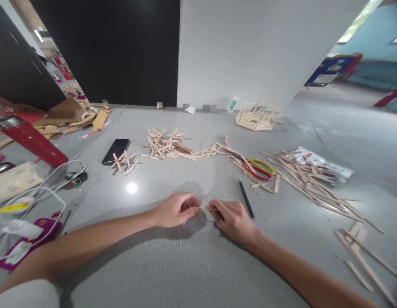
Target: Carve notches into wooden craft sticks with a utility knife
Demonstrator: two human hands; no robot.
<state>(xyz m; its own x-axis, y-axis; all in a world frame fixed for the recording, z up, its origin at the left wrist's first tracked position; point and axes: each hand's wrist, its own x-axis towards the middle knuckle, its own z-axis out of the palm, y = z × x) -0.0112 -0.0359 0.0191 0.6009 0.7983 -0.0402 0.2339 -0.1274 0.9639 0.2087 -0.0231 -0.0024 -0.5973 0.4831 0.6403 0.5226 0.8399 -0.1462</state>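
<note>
Between my two hands, low over the grey table, is a small, thin piece of wooden stick (202, 207). My left hand (174, 209) pinches its left end with thumb and curled fingers. The fingers of my right hand (235, 219) are closed on the other end, hiding most of it. Just right of that hand lies a black pen (246, 198). Beyond it, scissors with red and yellow handles (260, 174) rest among wooden sticks. A loose pile of short cut sticks (163, 143) spreads across the table in front of my hands.
A black phone (116, 150) lies left, with crossed sticks beside it. A red bottle (33, 141), white cables and a purple power strip (46, 235) crowd the left side. At the back stands a wooden stick frame (254, 124). Long sticks (307, 184) and a plastic packet (338, 169) lie right.
</note>
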